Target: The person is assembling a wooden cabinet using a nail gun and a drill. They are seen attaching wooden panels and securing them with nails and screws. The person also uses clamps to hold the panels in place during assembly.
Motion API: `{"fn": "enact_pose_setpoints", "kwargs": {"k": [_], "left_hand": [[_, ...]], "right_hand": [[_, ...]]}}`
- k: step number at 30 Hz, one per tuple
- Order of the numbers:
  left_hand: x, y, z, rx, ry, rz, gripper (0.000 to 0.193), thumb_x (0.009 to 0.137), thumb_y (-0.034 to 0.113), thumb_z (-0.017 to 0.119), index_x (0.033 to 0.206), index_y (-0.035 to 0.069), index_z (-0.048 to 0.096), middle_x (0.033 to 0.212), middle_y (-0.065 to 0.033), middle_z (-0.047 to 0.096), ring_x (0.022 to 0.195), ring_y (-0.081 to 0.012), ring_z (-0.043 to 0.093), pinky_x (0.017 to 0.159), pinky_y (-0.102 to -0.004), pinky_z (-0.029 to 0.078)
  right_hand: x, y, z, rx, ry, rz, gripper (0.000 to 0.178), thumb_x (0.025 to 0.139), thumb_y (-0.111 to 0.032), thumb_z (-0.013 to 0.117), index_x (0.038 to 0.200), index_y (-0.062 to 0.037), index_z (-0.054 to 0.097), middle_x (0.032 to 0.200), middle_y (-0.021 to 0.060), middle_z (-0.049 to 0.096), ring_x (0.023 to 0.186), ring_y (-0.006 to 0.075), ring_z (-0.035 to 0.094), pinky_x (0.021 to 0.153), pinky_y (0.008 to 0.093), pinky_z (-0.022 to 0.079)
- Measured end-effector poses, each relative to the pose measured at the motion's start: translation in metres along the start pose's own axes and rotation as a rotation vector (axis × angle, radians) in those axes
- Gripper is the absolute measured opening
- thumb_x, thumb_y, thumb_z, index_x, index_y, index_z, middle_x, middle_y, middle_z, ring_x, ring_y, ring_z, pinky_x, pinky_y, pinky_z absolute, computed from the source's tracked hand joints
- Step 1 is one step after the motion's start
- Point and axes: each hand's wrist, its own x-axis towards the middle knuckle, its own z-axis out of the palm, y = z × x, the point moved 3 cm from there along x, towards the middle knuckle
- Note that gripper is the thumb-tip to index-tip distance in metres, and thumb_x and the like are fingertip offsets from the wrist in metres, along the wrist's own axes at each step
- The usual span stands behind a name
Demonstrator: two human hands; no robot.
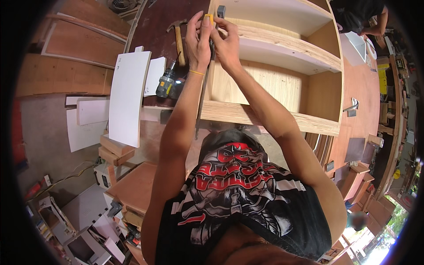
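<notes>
A long dark bar clamp (202,99) lies along the left side of an open wooden cabinet frame (274,115) with pale plywood edges. At its far end is a small yellow part (209,18), and a grey-blue block (221,10) sits just beyond on the cabinet. My left hand (198,44) is closed at the yellow part, its thumb lying along it. From the other side, my right hand (226,44) has its fingers curled round the clamp; their tips are partly hidden. Left of my left hand, a wooden-handled hammer (179,44) and a cordless drill (166,81) rest on the dark tabletop (154,31).
White boards (128,97) overhang the table's left edge. Another person's arm (377,24) shows at the far right, beside a brown work surface (364,95). Wooden offcuts (115,149) and a brown stool-like panel (137,185) stand at the lower left.
</notes>
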Motion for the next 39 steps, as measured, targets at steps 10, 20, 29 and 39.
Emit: {"fn": "enact_pose_setpoints", "kwargs": {"k": [10, 20, 29, 39], "left_hand": [[0.011, -0.023, -0.008, -0.203, 0.076, -0.133, 0.041, 0.102, 0.023, 0.049, 0.129, -0.006, 0.059, 0.108, -0.016, 0.068, 0.097, -0.0208, 0.067, 0.092, -0.0336, 0.054], [0.009, -0.01, -0.002, -0.151, 0.033, -0.12, 0.076, 0.106, 0.06, 0.032, 0.136, -0.006, 0.053, 0.12, -0.0209, 0.062, 0.105, -0.0256, 0.064, 0.097, -0.036, 0.051], [0.018, 0.003, 0.003, -0.119, 0.067, -0.169, 0.077, 0.104, 0.062, 0.04, 0.13, -0.01, 0.054, 0.12, -0.0215, 0.065, 0.109, -0.0257, 0.063, 0.098, -0.0362, 0.049], [0.015, 0.003, 0.017, 0.044, 0.052, 0.023, 0.063, 0.105, 0.051, 0.047, 0.117, -0.008, 0.065, 0.106, -0.013, 0.071, 0.098, -0.0194, 0.066, 0.088, -0.0296, 0.051]], "right_hand": [[-0.002, 0.049, -0.041, 0.596, 0.306, 0.872, 0.059, 0.083, -0.042, 0.084, 0.123, -0.006, 0.061, 0.117, 0.0106, 0.061, 0.11, 0.0226, 0.053, 0.091, 0.0381, 0.045], [0.013, 0.057, -0.023, 0.513, 0.52, 0.883, 0.036, 0.087, -0.021, 0.08, 0.112, -0.0011, 0.062, 0.105, 0.0097, 0.069, 0.085, 0.0188, 0.064, 0.066, 0.0329, 0.048], [0.017, 0.066, -0.025, 0.637, 0.501, 0.872, 0.059, 0.086, -0.009, 0.078, 0.126, 0.0072, 0.037, 0.113, 0.0209, 0.065, 0.086, 0.0233, 0.066, 0.059, 0.0324, 0.047], [0.02, 0.068, -0.022, 0.765, 0.539, 0.771, 0.057, 0.084, -0.002, 0.077, 0.128, 0.0045, 0.042, 0.115, 0.0192, 0.064, 0.091, 0.0258, 0.067, 0.06, 0.0354, 0.049]]}}
